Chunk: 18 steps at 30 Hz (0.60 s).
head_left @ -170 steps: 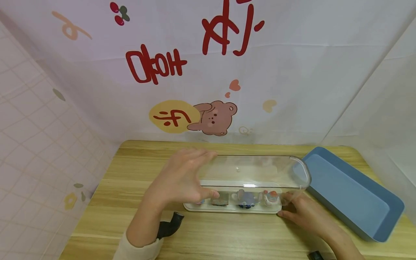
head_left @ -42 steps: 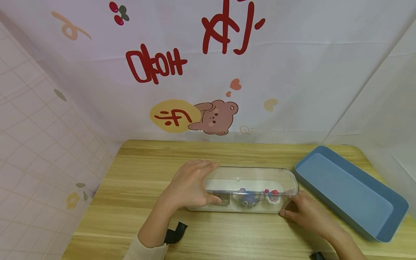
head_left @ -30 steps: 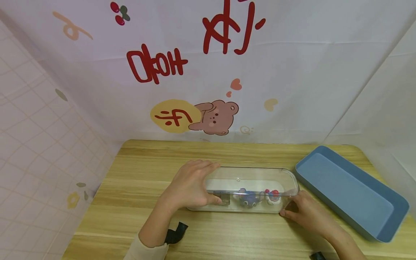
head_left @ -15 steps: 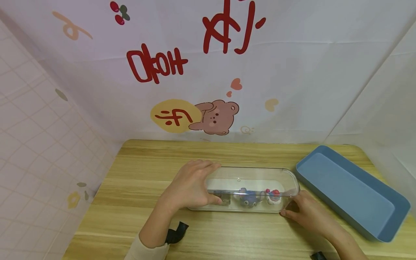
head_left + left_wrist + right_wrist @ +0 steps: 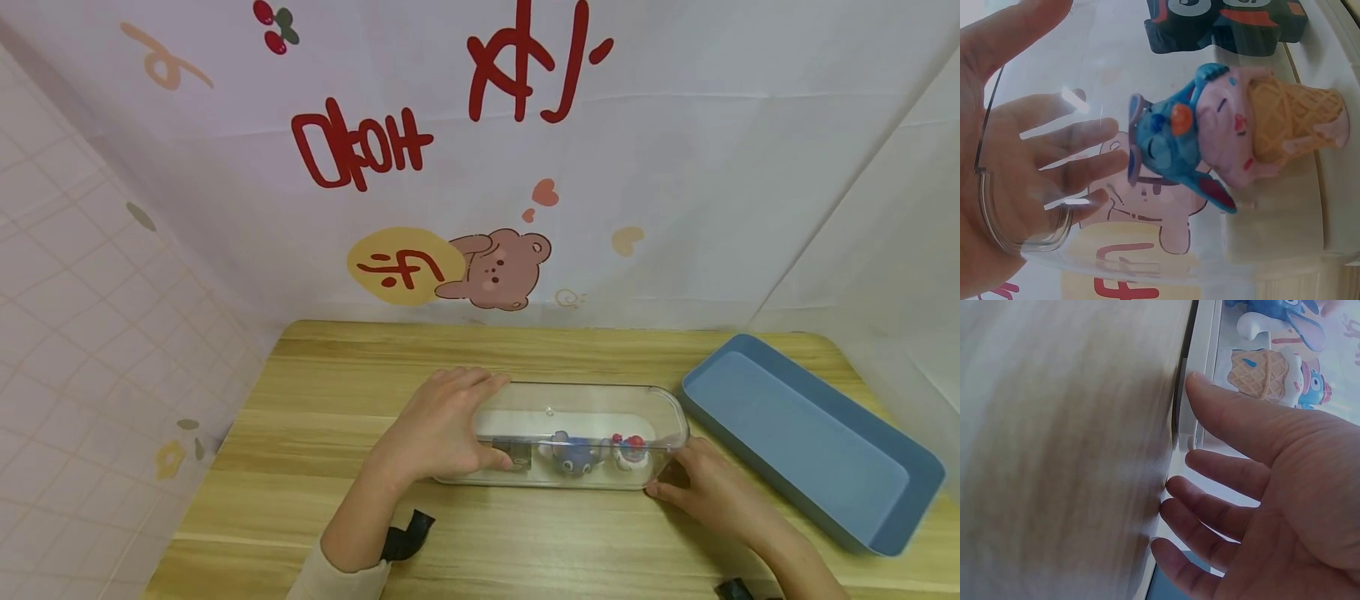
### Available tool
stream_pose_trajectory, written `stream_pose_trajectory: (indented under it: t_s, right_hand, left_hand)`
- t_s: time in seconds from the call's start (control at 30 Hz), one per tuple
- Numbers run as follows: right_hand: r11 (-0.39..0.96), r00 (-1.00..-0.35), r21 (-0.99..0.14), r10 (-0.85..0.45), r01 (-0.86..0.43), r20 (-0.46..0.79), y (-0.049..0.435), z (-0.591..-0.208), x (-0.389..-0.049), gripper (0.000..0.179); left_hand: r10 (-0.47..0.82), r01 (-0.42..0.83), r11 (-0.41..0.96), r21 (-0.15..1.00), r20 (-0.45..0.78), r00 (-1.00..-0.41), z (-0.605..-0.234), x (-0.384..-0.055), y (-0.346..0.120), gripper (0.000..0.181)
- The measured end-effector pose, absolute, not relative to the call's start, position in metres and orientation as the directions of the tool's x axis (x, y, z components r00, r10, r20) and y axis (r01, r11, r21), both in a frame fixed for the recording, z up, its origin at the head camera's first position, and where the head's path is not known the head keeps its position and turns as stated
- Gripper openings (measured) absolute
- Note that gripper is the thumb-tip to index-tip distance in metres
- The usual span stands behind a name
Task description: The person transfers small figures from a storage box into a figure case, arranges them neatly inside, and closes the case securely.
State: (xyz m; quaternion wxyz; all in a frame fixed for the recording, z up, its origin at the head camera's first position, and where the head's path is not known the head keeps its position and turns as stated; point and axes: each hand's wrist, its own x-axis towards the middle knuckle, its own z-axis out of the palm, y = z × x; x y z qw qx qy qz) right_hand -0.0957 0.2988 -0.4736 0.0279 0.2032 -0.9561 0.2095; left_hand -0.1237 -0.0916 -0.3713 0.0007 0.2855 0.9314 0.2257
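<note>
A long clear cover (image 5: pixel 592 398) sits over a white base (image 5: pixel 577 481) on the table, together forming a display case. My left hand (image 5: pixel 438 429) grips the cover near its left end, thumb on the front side and fingers over the back. At the base's right end, my right hand (image 5: pixel 708 483) holds the corner between thumb and fingers. Toy figures show through the plastic: a dark blocky one (image 5: pixel 516 455), a blue big-eared one (image 5: pixel 573 455) and a white one with a red top (image 5: pixel 632 452). In the left wrist view, a blue character in an ice-cream cone (image 5: pixel 1229 125) appears.
An angled blue tray (image 5: pixel 817 450) lies on the right of the wooden table (image 5: pixel 330 367), close to the case and my right hand. A white cloth (image 5: pixel 675 167) printed with a bear hangs behind the table. Black straps (image 5: pixel 408 536) show at my wrists.
Since the oldest frame, my left hand has lowered the clear cover down and toward me onto the base. Over the last second, both hands have kept their places.
</note>
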Motion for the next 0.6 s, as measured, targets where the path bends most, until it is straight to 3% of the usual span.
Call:
stream_pose_trajectory:
  t_s: [0.27,0.6]
  right_hand:
    - [0.826,-0.908,-0.379,-0.395,-0.416,0.138,0.300,-0.474,-0.097,0.029]
    - [0.789,-0.902,-0.444,-0.413,-0.425,0.129,0.305,-0.462,-0.095,0.043]
  left_hand:
    - [0.528,0.510,0.742,0.435,0.089,-0.844,-0.369,-0.125,-0.095,0.097]
    - [0.496,0.448,0.728,0.520,0.052,-0.867,-0.364,-0.125,-0.111,0.093]
